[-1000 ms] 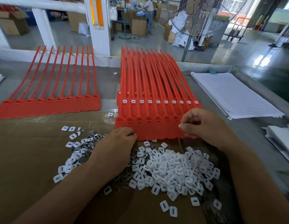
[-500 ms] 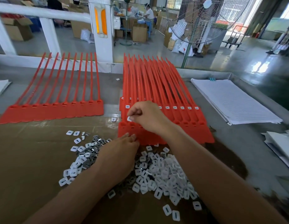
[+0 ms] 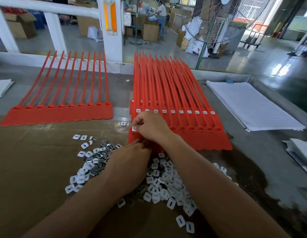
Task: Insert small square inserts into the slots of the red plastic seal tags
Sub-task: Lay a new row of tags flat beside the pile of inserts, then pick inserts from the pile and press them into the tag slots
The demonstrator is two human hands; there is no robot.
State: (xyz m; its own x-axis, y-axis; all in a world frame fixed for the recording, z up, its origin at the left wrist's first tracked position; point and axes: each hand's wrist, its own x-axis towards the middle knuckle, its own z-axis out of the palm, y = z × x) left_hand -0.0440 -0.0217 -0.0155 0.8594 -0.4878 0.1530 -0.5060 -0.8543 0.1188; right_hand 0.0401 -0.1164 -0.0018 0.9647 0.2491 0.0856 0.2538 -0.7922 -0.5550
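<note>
A stack of red seal tag strips (image 3: 192,133) lies in the middle of the table, its upper row holding white inserts in several slots. My right hand (image 3: 149,126) pinches a white square insert (image 3: 134,129) at the leftmost slot of the front strip. My left hand (image 3: 130,160) rests on the pile of white inserts (image 3: 166,182), fingertips touching the front edge of the strip; whether it holds an insert is hidden. A second red strip (image 3: 60,114) without inserts lies to the left.
Brown cardboard (image 3: 29,169) covers the near table. Grey metal clips (image 3: 101,158) mix with the pile's left side. Lined paper stacks (image 3: 252,107) lie right, more white sheets (image 3: 300,152) at the far right edge. A white railing (image 3: 55,31) and fan (image 3: 216,19) stand behind.
My right hand moved from the right end of the front strip across to its left end, carrying an insert to the leftmost slot. My left hand stayed on the pile.
</note>
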